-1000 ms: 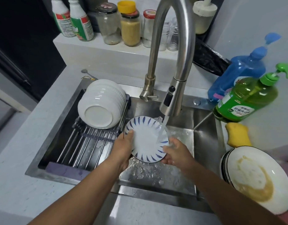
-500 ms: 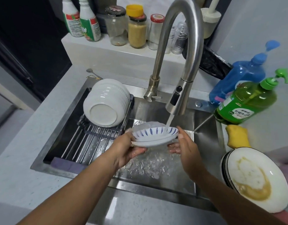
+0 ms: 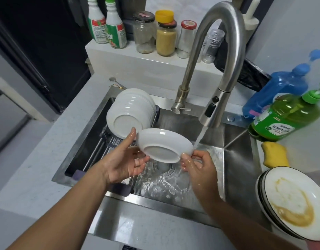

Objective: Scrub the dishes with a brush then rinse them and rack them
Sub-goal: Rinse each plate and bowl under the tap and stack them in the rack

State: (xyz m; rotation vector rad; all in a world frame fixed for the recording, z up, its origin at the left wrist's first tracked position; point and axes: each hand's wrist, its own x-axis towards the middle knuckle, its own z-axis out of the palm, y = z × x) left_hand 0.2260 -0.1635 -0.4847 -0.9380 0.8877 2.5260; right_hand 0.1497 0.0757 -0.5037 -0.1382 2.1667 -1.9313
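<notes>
A small white dish (image 3: 161, 141) hangs over the sink (image 3: 233, 165) with its underside turned toward me. My right hand (image 3: 197, 166) pinches its lower right rim. My left hand (image 3: 123, 159) lies against the left side, thumb straight up at the rim and fingers stretched out below the base. Water runs from the faucet (image 3: 218, 87) and falls just past the dish's right edge. Several white bowls (image 3: 130, 112) lean stacked on the rack (image 3: 94, 156) over the sink's left half. A stack of plates (image 3: 290, 201), the top one smeared with yellow sauce, sits on the counter at the right.
A yellow sponge (image 3: 274, 154) lies on the counter behind the dirty plates. A green soap bottle (image 3: 285, 120) and a blue bottle (image 3: 285, 83) stand by the sink's right corner. Jars and bottles line the ledge (image 3: 155, 60) behind the faucet.
The dish has been flipped from patterned face up under the stream to underside toward me and shifted left out of the water. My left hand's fingers have straightened.
</notes>
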